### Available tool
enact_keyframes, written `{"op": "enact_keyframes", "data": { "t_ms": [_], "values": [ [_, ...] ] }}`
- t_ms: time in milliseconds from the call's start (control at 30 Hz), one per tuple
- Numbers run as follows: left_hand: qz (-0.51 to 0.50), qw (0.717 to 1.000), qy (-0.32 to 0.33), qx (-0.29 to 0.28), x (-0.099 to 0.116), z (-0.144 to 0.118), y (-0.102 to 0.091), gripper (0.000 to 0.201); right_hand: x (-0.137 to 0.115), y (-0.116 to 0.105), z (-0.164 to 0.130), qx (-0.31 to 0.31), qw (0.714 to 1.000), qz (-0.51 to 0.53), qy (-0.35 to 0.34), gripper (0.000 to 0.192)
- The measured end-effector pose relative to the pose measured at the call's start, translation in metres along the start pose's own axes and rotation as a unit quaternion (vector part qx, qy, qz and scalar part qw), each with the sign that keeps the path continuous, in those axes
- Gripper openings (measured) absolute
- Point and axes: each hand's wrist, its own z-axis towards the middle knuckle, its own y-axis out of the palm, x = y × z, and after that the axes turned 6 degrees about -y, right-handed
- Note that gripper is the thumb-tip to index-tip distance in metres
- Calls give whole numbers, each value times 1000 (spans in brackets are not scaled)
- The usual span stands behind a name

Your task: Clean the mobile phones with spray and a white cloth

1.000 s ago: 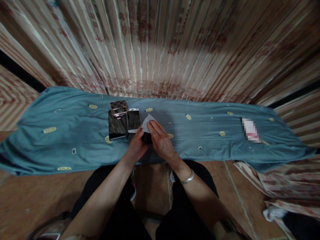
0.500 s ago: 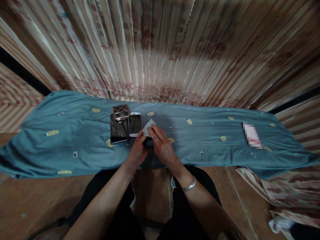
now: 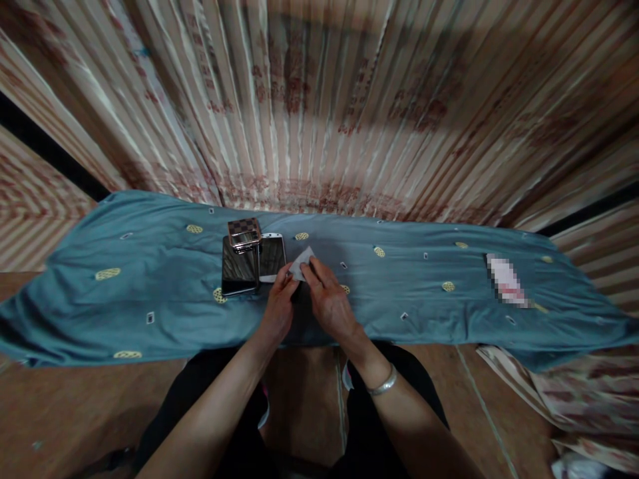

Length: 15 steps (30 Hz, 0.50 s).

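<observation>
A small pale sheet (image 3: 301, 261), thin like a wipe or paper, is pinched between my two hands over the table. My left hand (image 3: 279, 309) grips its lower left edge with thumb and fingers. My right hand (image 3: 333, 305), a silver bangle on its wrist, presses fingers onto the sheet from the right. Something dark shows under the sheet between the hands, too hidden to name. Just left lie a white-framed phone (image 3: 272, 257) and a black phone (image 3: 238, 274). A brown checkered case with a shiny metal edge (image 3: 244, 231) rests on the black phone's top end.
A blue-green cloth with yellow pineapple prints covers the long narrow table (image 3: 399, 286). On the right lies a blurred-out pale packet-like item (image 3: 506, 281). Pleated curtains (image 3: 309, 120) hang close behind the table, and my knees are under its near edge.
The pale sheet has shifted slightly in my fingers, and its top corner now points more to the right. The whole scene sits a little lower in view. Phones and case stay put.
</observation>
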Motion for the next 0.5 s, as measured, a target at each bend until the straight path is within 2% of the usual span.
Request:
{"op": "enact_keyframes", "data": {
  "t_ms": [167,333,500],
  "values": [
    [36,999,14,18,0,0,0,46,2,0,-1,-5,1000,-22,-11,53],
    [65,997,9,48,-1,-1,4,41,11,-3,-1,14,1000,-26,1,55],
    [79,995,36,54,1,3,1,40,1,1,-2,30,999,-29,-10,51]
  ]
}}
